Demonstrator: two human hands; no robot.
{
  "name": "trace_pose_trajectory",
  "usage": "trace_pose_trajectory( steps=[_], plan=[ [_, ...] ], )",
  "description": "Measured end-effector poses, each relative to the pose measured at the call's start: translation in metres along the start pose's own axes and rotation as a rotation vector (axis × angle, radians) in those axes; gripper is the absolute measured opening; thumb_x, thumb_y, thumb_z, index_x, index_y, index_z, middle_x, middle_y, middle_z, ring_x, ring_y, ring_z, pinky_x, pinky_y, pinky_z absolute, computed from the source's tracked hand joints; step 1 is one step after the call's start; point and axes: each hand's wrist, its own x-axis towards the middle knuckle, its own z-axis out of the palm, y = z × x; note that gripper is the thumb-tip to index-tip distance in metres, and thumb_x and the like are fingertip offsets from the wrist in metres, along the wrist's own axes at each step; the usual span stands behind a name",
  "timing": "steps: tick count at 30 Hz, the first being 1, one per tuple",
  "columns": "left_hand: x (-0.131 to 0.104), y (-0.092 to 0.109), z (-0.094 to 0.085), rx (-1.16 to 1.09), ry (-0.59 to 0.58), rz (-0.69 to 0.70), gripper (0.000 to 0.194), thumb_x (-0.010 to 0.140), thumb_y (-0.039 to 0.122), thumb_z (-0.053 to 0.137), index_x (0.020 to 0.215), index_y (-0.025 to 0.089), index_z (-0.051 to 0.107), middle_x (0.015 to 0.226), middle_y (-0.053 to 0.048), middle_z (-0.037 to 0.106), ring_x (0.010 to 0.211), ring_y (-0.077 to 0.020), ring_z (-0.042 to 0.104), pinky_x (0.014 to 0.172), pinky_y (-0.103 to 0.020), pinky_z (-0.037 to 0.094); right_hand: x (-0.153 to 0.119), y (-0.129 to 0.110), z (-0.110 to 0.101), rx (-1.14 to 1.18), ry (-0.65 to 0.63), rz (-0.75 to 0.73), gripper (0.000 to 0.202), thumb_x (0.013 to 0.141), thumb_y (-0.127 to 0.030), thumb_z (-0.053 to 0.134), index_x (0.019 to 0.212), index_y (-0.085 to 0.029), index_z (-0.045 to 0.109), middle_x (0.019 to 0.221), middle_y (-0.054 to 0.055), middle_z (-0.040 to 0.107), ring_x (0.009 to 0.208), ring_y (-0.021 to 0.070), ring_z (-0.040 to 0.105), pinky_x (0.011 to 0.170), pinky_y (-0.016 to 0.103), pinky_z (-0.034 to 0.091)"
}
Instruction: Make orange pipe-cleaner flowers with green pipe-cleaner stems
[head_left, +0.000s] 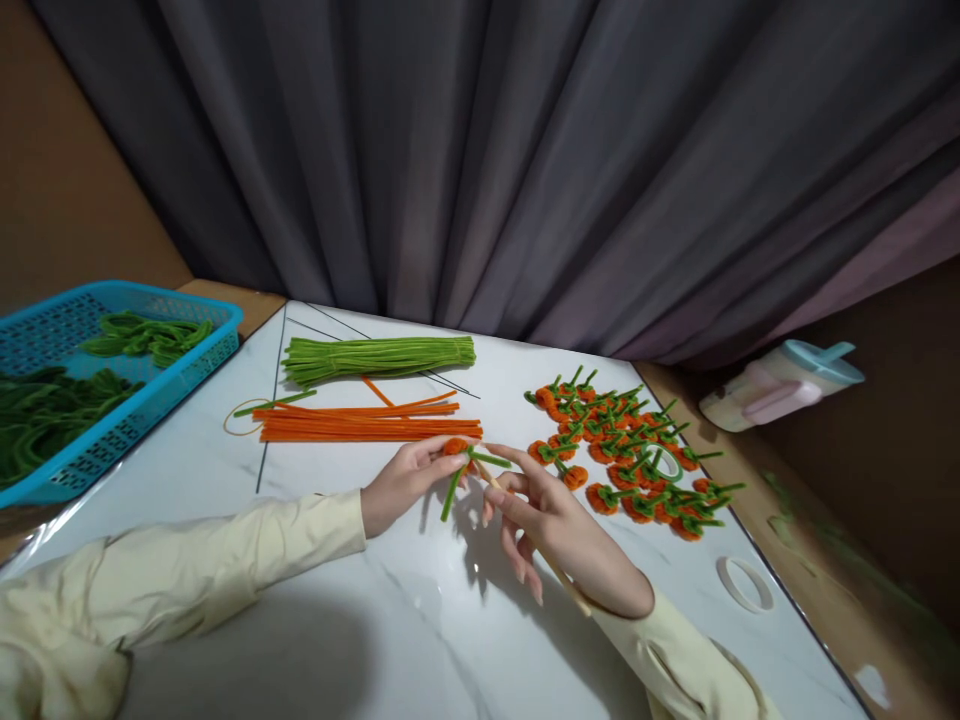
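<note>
My left hand [405, 482] pinches a small orange fuzzy pipe-cleaner ball [454, 447] between thumb and fingertips. Green pipe-cleaner ends [450, 495] stick out from it, one pointing down and one to the right. In my right hand [562, 520] is a thin wooden stick [576, 592], gripped by thumb and index finger while the other fingers curl loosely. The stick's tip meets the green pieces; the exact contact is hidden by my fingers. Just beyond my left hand lies a bundle of orange pipe cleaners [360, 428].
Behind is a green pipe-cleaner bundle [379, 360]. At right lie many orange balls with green stems [622, 480], a green-edged tape roll [671, 468] and a white ring [726, 582]. A blue basket [187, 370] holds green loops; a cup [776, 385] stands right. Dark curtains [450, 150] hang behind.
</note>
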Motion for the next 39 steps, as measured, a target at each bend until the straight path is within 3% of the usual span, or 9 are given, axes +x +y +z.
trace_pose_trajectory(
  steps=[4, 6, 9, 13, 18, 22, 27, 31, 39],
  plan=[
    [0.009, 0.003, -0.007, -0.207, 0.072, -0.13, 0.023, 0.081, 0.027, 0.059, 0.096, 0.011, 0.065, 0.076, -0.003, 0.057, 0.062, -0.0083, 0.049, 0.063, -0.02, 0.041, 0.011, 0.02, -0.013, -0.324, 0.149, -0.173, 0.042, 0.087, -0.041, 0.045, 0.123, -0.024, 0.032, 0.079, -0.002, 0.055, 0.04, 0.0093, 0.052, 0.031, 0.021, 0.041],
    [0.011, 0.005, -0.01, -0.339, 0.064, -0.241, 0.024, 0.084, 0.027, 0.053, 0.093, 0.008, 0.066, 0.069, -0.002, 0.053, 0.054, -0.0063, 0.041, 0.059, -0.019, 0.04, 0.019, 0.035, -0.018, -0.6, 0.259, -0.314, 0.033, 0.091, -0.036, 0.038, 0.12, -0.02, 0.037, 0.075, 0.001, 0.057, 0.049, 0.0122, 0.055, 0.044, 0.024, 0.046],
    [0.012, 0.007, -0.014, -0.495, 0.003, -0.368, 0.029, 0.087, 0.026, 0.045, 0.091, 0.006, 0.066, 0.067, -0.003, 0.05, 0.051, -0.0061, 0.035, 0.06, -0.021, 0.04, 0.028, 0.054, -0.021, -0.863, 0.31, -0.451, 0.024, 0.093, -0.026, 0.035, 0.113, -0.018, 0.044, 0.079, 0.005, 0.062, 0.064, 0.0162, 0.059, 0.06, 0.029, 0.048],
    [0.011, 0.005, -0.018, -0.582, -0.156, -0.429, 0.033, 0.087, 0.027, 0.042, 0.091, 0.004, 0.065, 0.064, -0.004, 0.047, 0.051, -0.008, 0.032, 0.061, -0.023, 0.041, 0.032, 0.062, -0.02, -1.006, 0.38, -0.637, 0.017, 0.09, -0.021, 0.043, 0.105, -0.017, 0.05, 0.085, 0.007, 0.062, 0.075, 0.0183, 0.058, 0.065, 0.03, 0.046],
    [0.012, 0.002, -0.021, -0.615, -0.243, -0.537, 0.029, 0.085, 0.026, 0.043, 0.086, 0.005, 0.063, 0.057, -0.001, 0.041, 0.048, -0.0086, 0.027, 0.057, -0.021, 0.038, 0.029, 0.059, -0.017, -1.112, 0.524, -1.015, 0.018, 0.086, -0.006, 0.045, 0.099, -0.016, 0.053, 0.088, 0.008, 0.061, 0.087, 0.0196, 0.053, 0.074, 0.033, 0.042],
    [0.009, 0.002, -0.018, -0.64, -0.322, -0.714, 0.021, 0.082, 0.025, 0.046, 0.076, 0.009, 0.059, 0.056, 0.0, 0.038, 0.046, -0.0084, 0.025, 0.054, -0.02, 0.036, 0.026, 0.056, -0.015, -1.231, 0.448, -1.153, 0.026, 0.086, -0.003, 0.041, 0.107, -0.013, 0.053, 0.095, 0.012, 0.063, 0.096, 0.0222, 0.053, 0.074, 0.035, 0.042],
    [0.005, 0.001, -0.013, -0.609, -0.376, -0.832, 0.019, 0.077, 0.024, 0.048, 0.065, 0.011, 0.054, 0.054, -0.001, 0.037, 0.046, -0.0092, 0.026, 0.053, -0.021, 0.038, 0.024, 0.052, -0.013, -1.342, 0.354, -1.328, 0.021, 0.088, -0.006, 0.041, 0.102, -0.008, 0.057, 0.093, 0.014, 0.066, 0.096, 0.0238, 0.056, 0.07, 0.035, 0.044],
    [0.005, 0.0, -0.012, -0.581, -0.364, -0.848, 0.017, 0.076, 0.023, 0.05, 0.064, 0.011, 0.054, 0.054, -0.001, 0.039, 0.045, -0.0084, 0.024, 0.054, -0.022, 0.039, 0.024, 0.049, -0.014, -1.409, 0.276, -1.475, 0.015, 0.085, -0.006, 0.048, 0.092, -0.008, 0.061, 0.089, 0.014, 0.067, 0.092, 0.0243, 0.06, 0.067, 0.034, 0.046],
    [0.007, 0.006, -0.011, -0.508, -0.367, -0.822, 0.01, 0.076, 0.02, 0.061, 0.073, 0.012, 0.055, 0.062, 0.0, 0.044, 0.047, -0.0057, 0.034, 0.062, -0.023, 0.044, 0.023, 0.049, -0.024, -1.404, 0.204, -1.464, 0.018, 0.087, -0.004, 0.043, 0.091, -0.004, 0.06, 0.089, 0.017, 0.068, 0.09, 0.0254, 0.062, 0.067, 0.036, 0.049]
  ],
)
